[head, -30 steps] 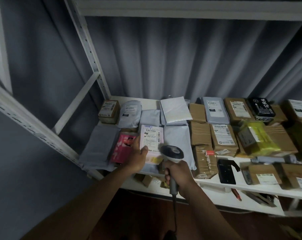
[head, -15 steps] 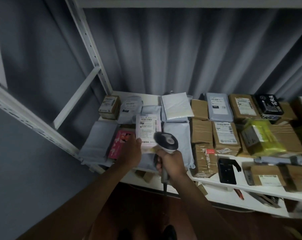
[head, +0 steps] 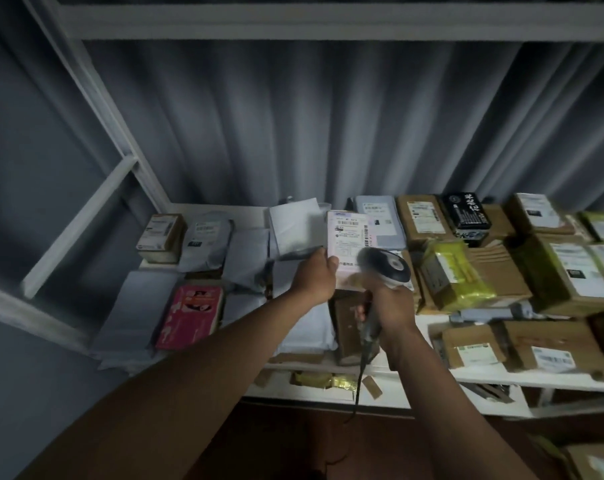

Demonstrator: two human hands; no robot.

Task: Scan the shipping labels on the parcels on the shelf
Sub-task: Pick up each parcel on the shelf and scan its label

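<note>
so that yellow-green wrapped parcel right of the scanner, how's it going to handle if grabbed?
The yellow-green parcel probably slips a little: its wrap looks glossy and wrinkled. Its boxy corners suggest a stiff carton inside. It sits tilted on other boxes, so a push may shift it.

Dim, bluish light; motion blur throughout; wide-angle bending at edges.

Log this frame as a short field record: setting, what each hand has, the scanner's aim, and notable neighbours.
setting: white metal shelf crowded with parcels
left hand: holds pale pink parcel with white shipping label, label facing the camera
right hand: grips grey handheld barcode scanner by its handle
aim: scanner head next to the label, blurred
neighbours: pink flat box to the left, yellow-green plastic-wrapped parcel to the right
</note>
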